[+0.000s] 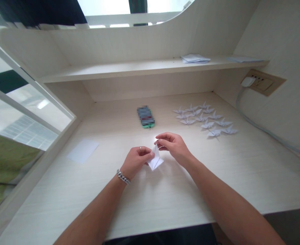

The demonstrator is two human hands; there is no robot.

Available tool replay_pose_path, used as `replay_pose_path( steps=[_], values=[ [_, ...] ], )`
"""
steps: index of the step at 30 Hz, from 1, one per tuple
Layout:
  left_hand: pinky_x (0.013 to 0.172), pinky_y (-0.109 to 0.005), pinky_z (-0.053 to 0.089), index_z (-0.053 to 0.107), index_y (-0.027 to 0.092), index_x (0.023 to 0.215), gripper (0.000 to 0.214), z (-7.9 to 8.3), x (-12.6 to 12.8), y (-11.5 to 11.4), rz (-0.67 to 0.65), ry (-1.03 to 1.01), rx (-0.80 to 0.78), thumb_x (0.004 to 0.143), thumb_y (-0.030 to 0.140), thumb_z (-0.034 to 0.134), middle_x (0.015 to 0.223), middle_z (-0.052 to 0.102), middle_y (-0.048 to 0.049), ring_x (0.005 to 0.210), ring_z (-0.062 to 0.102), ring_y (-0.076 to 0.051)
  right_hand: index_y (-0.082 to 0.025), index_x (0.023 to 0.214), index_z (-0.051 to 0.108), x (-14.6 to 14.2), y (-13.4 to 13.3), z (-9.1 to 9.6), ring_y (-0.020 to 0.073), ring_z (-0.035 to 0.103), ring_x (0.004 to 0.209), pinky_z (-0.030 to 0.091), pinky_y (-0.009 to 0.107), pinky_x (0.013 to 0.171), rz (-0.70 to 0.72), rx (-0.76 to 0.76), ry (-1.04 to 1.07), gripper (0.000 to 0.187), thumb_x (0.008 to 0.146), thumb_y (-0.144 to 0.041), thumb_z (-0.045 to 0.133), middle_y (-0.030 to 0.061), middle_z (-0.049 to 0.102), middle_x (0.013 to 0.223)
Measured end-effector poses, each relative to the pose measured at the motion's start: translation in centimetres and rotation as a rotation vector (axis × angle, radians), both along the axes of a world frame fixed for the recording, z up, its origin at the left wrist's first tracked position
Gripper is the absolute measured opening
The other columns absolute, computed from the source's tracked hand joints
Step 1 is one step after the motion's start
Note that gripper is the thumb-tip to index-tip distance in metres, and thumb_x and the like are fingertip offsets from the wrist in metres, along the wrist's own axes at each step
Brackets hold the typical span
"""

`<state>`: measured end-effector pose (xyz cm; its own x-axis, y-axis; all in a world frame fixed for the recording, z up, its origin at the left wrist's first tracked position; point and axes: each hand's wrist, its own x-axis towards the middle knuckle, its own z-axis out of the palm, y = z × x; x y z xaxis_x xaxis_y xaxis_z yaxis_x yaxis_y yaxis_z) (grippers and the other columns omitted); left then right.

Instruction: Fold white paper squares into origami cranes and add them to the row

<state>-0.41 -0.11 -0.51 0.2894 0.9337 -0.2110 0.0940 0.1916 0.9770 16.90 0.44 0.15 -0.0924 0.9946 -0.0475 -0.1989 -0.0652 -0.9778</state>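
Note:
Between my hands, above the desk, is a partly folded piece of white origami paper (155, 161) with a pointed tip at the top and a flap spread to the right. My left hand (139, 159) pinches it between thumb and fingers at its left side. At the upper tip, my right hand (172, 145) has its thumb and fingers closed around the point of the paper. Several finished white paper cranes (201, 117) stand in rows on the desk to the right, beyond my right hand.
A flat white paper sheet (83, 150) lies on the desk at left. Behind my hands is a pixelated phone-like object (146, 116). Folded papers (195, 59) rest on the shelf (129, 72). From the wall socket (266, 82), a cable (264, 131) runs along the right edge.

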Motion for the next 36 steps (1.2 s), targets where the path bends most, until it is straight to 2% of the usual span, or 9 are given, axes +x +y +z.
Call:
replay_pose_path(
  steps=[4, 7, 15, 26, 36],
  values=[
    [0.054, -0.025, 0.043, 0.072, 0.014, 0.068, 0.02, 0.11, 0.1, -0.07, -0.007, 0.049, 0.114, 0.066, 0.033, 0.076, 0.06, 0.065, -0.0038, 0.054, 0.055, -0.014, -0.015, 0.095, 0.068, -0.04, -0.22, -0.36, 0.0142, 0.061, 0.066, 0.047, 0.027, 0.061, 0.107, 0.102, -0.149, 0.034, 0.064, -0.026, 0.076, 0.0013, 0.066, 0.071],
    [0.053, -0.025, 0.043, 0.073, 0.014, 0.069, 0.019, 0.23, 0.14, -0.16, -0.013, 0.088, 0.159, 0.067, 0.033, 0.074, 0.061, 0.067, -0.0044, 0.054, 0.056, -0.014, -0.015, 0.089, 0.069, -0.18, -0.31, -0.63, 0.0119, 0.056, 0.06, 0.043, 0.025, 0.056, 0.093, 0.138, -0.204, 0.027, 0.064, -0.023, 0.076, -0.0016, 0.061, 0.064],
    [0.052, -0.023, 0.042, 0.072, 0.015, 0.067, 0.013, 0.79, 0.26, -0.31, 0.002, 0.137, 0.185, 0.067, 0.029, 0.073, 0.061, 0.067, -0.0024, 0.054, 0.056, -0.013, -0.016, 0.078, 0.07, -0.33, -0.08, -0.58, 0.0122, 0.059, 0.065, 0.045, 0.026, 0.063, 0.062, 0.067, -0.064, 0.018, 0.063, -0.023, 0.075, 0.0007, 0.067, 0.071],
    [0.052, -0.023, 0.042, 0.071, 0.016, 0.067, 0.013, 0.47, 0.09, -0.25, 0.017, 0.123, 0.178, 0.068, 0.028, 0.073, 0.062, 0.067, -0.0027, 0.054, 0.056, -0.013, -0.016, 0.09, 0.071, -0.46, -0.17, -0.81, 0.0196, 0.068, 0.078, 0.052, 0.033, 0.074, 0.01, 0.07, -0.028, 0.03, 0.063, -0.028, 0.078, 0.0069, 0.073, 0.082],
    [0.054, -0.023, 0.042, 0.071, 0.016, 0.064, 0.016, 0.78, 0.29, -0.4, 0.051, 0.155, 0.23, 0.068, 0.032, 0.074, 0.061, 0.067, -0.0022, 0.056, 0.056, -0.013, -0.016, 0.084, 0.071, -0.57, -0.18, -0.57, 0.02, 0.069, 0.08, 0.053, 0.035, 0.077, 0.037, 0.048, 0.07, 0.025, 0.061, -0.023, 0.078, 0.006, 0.074, 0.081]
  ],
)
